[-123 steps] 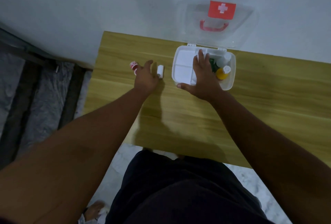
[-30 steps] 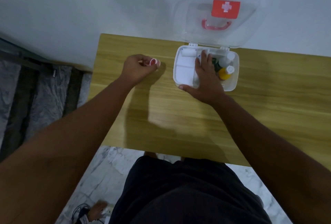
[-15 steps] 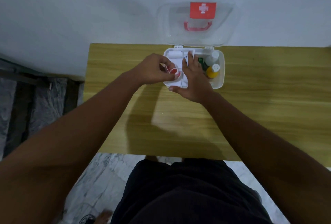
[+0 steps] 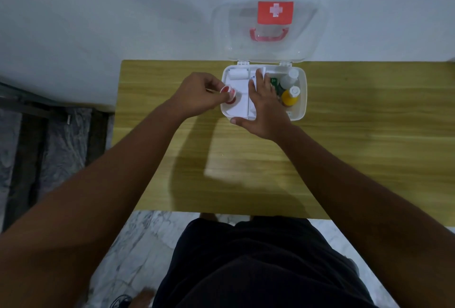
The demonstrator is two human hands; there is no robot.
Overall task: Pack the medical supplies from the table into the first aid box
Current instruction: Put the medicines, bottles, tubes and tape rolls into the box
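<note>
One head-worn wide-angle camera looks steeply down from above onto the table.

Your arms: both forearms are bare from the lower frame corners up to the wrists. Left hand and right hand are bare too, at the far side of the table; the right thumbnail is cut short. Below the table's near edge is your black garment, loose and softly creased. Bare toes show just under that edge. Another foot is well nearer than the table, blurred.
</note>
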